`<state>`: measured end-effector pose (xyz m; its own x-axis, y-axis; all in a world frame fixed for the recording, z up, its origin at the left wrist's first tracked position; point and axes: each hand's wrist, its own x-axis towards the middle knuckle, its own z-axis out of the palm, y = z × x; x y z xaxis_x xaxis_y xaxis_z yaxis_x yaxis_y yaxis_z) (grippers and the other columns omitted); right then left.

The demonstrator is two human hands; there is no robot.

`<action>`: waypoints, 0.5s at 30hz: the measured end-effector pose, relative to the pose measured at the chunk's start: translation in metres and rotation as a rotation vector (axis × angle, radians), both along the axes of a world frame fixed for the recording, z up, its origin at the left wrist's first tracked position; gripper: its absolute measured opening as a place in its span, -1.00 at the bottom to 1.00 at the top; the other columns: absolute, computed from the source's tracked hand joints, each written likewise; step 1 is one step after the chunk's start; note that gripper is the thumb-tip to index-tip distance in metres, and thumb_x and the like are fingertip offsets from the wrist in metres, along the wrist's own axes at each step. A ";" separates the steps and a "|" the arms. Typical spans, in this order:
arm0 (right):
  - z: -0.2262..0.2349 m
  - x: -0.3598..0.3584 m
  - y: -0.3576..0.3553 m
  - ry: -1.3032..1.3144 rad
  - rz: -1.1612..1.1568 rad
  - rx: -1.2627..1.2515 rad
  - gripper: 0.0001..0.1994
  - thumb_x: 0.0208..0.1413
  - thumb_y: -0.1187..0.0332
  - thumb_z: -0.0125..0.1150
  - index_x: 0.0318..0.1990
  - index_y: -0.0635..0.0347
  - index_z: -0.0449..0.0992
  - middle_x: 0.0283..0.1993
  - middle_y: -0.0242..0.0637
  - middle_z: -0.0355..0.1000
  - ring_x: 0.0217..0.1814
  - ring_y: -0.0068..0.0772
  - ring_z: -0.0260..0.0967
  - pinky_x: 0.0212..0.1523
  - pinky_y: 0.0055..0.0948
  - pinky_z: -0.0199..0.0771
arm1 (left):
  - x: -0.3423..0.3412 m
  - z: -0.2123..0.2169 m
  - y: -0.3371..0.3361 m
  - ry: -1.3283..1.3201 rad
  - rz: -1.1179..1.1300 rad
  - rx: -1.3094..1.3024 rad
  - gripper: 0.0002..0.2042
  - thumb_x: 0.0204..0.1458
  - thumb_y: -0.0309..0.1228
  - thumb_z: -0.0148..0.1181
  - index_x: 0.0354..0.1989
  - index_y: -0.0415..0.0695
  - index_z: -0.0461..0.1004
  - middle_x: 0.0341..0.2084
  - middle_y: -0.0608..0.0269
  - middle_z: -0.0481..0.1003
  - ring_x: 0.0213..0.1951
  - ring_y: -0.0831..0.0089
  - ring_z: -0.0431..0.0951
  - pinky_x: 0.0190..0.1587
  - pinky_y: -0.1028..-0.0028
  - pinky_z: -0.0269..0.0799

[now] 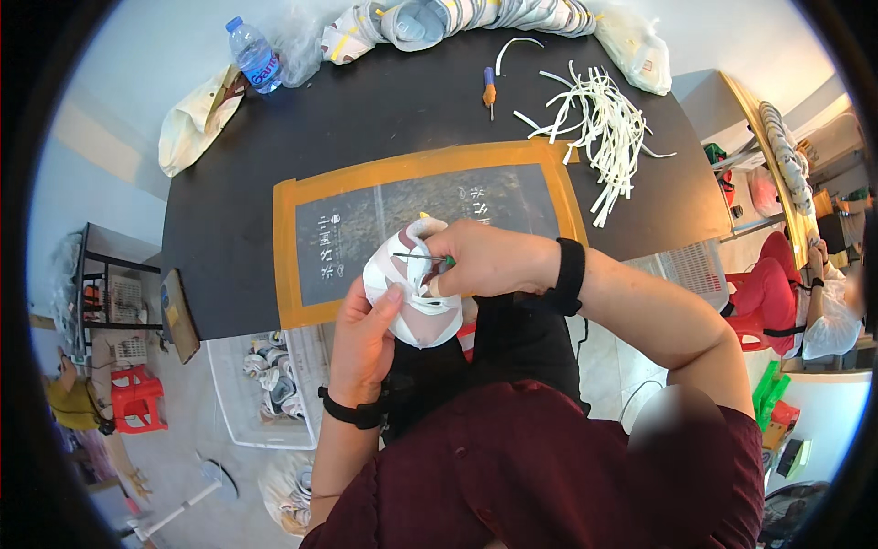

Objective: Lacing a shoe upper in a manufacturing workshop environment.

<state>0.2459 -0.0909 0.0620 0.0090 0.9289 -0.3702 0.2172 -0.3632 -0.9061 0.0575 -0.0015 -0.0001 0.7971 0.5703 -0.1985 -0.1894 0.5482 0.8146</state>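
A white shoe upper point(428, 325) with pale mesh panels is held up over the near edge of the black table point(224, 238). My left hand point(359, 334) grips its left side, the thumb lying on the outer face. My right hand point(485, 256) is closed at the opening of the upper around a thin metal hook or awl point(413, 256) with a green handle end; the shaft points left across the upper. White lace strands run through the front of the upper near my right fingertips. Part of the handle and the lower fingers are hidden.
A mat point(421, 206) is taped to the table. Beyond lie a pile of white laces point(608, 123), an orange-handled awl point(489, 90), a water bottle point(254, 57) and stacked shoe uppers point(476, 16). A clear bin point(224, 403) stands below left; a seated person point(791, 293) is at right.
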 end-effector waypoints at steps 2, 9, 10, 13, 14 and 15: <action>0.001 -0.001 -0.001 -0.016 -0.005 0.014 -0.76 0.03 0.43 0.21 -0.13 0.30 0.56 -0.21 -0.23 0.50 -0.10 -0.43 0.40 0.00 -0.44 0.36 | -0.001 0.000 -0.001 0.016 -0.007 0.028 -0.64 0.16 -0.45 0.17 0.12 -0.22 0.35 -0.01 0.21 0.48 -0.01 0.48 0.48 0.08 0.42 0.37; -0.003 0.003 0.000 0.000 0.114 0.012 -0.75 0.09 0.38 0.17 -0.11 0.30 0.51 -0.17 -0.26 0.46 -0.04 -0.44 0.35 0.06 -0.43 0.31 | -0.002 0.005 -0.002 -0.020 -0.018 -0.119 -0.62 0.21 -0.41 0.11 0.18 -0.20 0.30 0.04 0.20 0.45 0.05 0.42 0.46 0.13 0.36 0.36; -0.004 0.004 0.000 0.048 0.114 0.012 -0.76 0.10 0.38 0.16 -0.10 0.29 0.51 -0.16 -0.29 0.45 -0.02 -0.47 0.33 0.09 -0.43 0.29 | -0.002 0.006 -0.002 -0.041 -0.023 -0.131 -0.62 0.21 -0.40 0.10 0.19 -0.19 0.30 0.05 0.20 0.44 0.06 0.41 0.46 0.13 0.35 0.36; -0.010 0.003 0.000 0.128 0.095 0.009 -0.77 0.12 0.39 0.15 -0.09 0.27 0.51 -0.14 -0.33 0.44 -0.01 -0.51 0.30 0.12 -0.44 0.25 | -0.003 0.005 -0.002 -0.047 -0.032 -0.143 -0.61 0.20 -0.40 0.12 0.18 -0.19 0.30 0.05 0.21 0.45 0.07 0.42 0.45 0.14 0.35 0.35; -0.012 0.003 -0.001 0.126 0.098 0.008 -0.77 0.12 0.39 0.15 -0.09 0.27 0.51 -0.14 -0.33 0.44 -0.01 -0.51 0.30 0.12 -0.44 0.25 | -0.003 0.004 -0.002 -0.049 -0.029 -0.144 -0.61 0.20 -0.40 0.12 0.18 -0.19 0.30 0.05 0.21 0.45 0.07 0.42 0.45 0.14 0.35 0.35; -0.014 0.004 -0.002 0.155 0.085 0.012 -0.77 0.12 0.39 0.15 -0.09 0.26 0.51 -0.14 -0.35 0.44 -0.02 -0.53 0.30 0.12 -0.45 0.25 | -0.003 0.003 -0.002 -0.029 -0.034 -0.111 -0.61 0.19 -0.39 0.13 0.18 -0.19 0.30 0.04 0.21 0.45 0.07 0.42 0.45 0.14 0.36 0.35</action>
